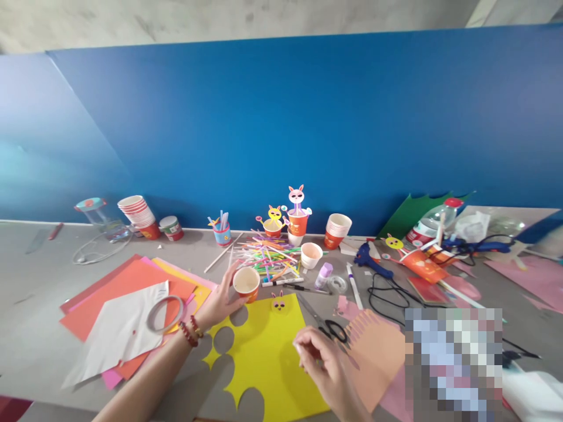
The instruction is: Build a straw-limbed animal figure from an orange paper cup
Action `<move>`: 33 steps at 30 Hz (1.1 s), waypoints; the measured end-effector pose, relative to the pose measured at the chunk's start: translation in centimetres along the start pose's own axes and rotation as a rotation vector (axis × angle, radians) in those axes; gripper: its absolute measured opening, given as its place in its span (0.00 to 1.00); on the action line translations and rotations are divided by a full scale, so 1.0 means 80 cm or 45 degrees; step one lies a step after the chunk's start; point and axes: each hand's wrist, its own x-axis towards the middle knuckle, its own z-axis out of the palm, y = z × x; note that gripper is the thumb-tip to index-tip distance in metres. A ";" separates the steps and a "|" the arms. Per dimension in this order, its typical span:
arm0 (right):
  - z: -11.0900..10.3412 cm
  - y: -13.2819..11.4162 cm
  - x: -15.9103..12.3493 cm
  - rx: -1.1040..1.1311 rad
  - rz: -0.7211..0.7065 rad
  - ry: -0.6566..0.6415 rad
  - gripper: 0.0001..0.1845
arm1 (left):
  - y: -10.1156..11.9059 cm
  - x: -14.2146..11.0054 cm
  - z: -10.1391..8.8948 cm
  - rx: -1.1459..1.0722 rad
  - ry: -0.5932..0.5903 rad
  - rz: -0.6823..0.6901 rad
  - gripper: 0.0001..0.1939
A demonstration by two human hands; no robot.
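My left hand (225, 296), with a beaded bracelet on its wrist, is closed around the side of an orange-and-white paper cup (246, 282). The cup's open mouth faces up, just above the top edge of a yellow sheet (268, 357) with round pieces cut out of it. Over the sheet's right part, my right hand (319, 354) has its fingers curled in; whatever they may hold is hidden. A small yellow cat face (278, 303) lies near the sheet's top edge. Black-handled scissors (336, 330) rest just beyond my right hand.
Colourful straws (268, 255) are heaped behind the cup, near decorated cup figures (297, 223). A blue glue gun (372, 262) and its black cable lie right. Coloured papers (118, 287) and a tape roll (165, 313) are left. A blurred patch (453, 363) covers the lower right.
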 end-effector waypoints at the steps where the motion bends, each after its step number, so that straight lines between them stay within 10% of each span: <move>1: 0.002 0.001 0.001 0.006 0.017 -0.014 0.14 | 0.002 -0.001 -0.002 0.033 -0.011 0.022 0.45; 7: 0.019 0.004 0.010 0.253 0.223 -0.087 0.17 | 0.062 -0.028 -0.009 0.338 0.181 0.280 0.34; 12: 0.045 -0.011 0.025 0.667 0.403 -0.149 0.22 | 0.121 -0.058 0.021 0.277 -0.140 0.524 0.19; 20: 0.061 -0.023 0.025 0.757 0.444 -0.157 0.23 | 0.121 -0.070 0.033 0.116 -0.064 0.578 0.14; 33: -0.013 0.001 0.052 -0.191 -0.007 -0.133 0.16 | 0.060 -0.145 -0.068 0.394 0.215 -0.200 0.10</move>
